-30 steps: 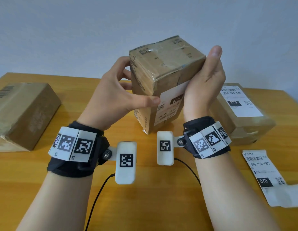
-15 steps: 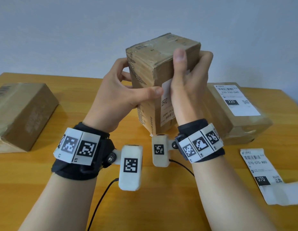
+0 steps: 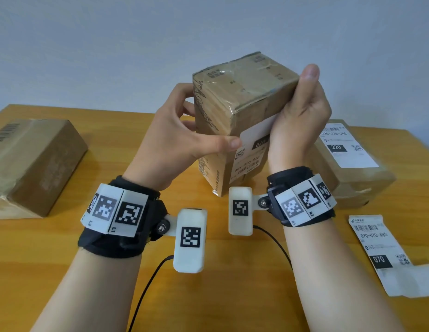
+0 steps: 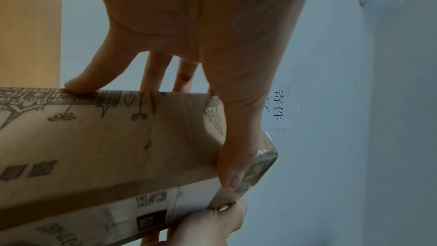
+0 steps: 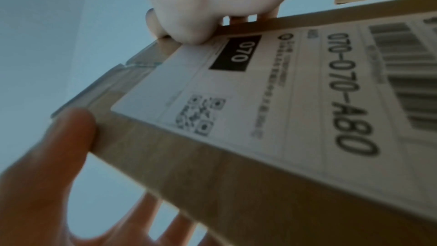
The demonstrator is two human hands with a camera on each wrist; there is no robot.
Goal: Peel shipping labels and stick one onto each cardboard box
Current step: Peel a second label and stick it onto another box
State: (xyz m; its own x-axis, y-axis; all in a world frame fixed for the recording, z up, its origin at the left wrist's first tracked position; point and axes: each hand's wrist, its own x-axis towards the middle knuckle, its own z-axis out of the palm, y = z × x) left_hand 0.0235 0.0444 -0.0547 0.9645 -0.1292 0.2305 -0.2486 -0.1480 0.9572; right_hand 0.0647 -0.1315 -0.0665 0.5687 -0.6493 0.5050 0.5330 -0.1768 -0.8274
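Observation:
A tall brown cardboard box [image 3: 242,109] is held up over the wooden table [image 3: 208,295]. A white shipping label [image 3: 250,155] marked 070 lies on its near face, seen close in the right wrist view as the label [image 5: 272,100]. My left hand [image 3: 182,137] grips the box from the left, thumb on the front edge beside the label and fingers behind. My right hand [image 3: 302,116] holds the right side, its thumb upright at the top corner and its palm over the label's right edge. The right fingers are hidden behind the box. The left thumb [image 4: 236,158] presses the box's corner.
A plain cardboard box [image 3: 36,164] lies at the left of the table. Behind my right hand sits another box [image 3: 357,178] carrying a 220 label [image 3: 345,147]. A loose 070 label on its backing strip [image 3: 381,250] lies at the right front. Thin black cables run near my forearms.
Half a second ago my right thumb lay across the label on the front face. It has slid back to the box's right corner, and the box has turned slightly so the label shows more.

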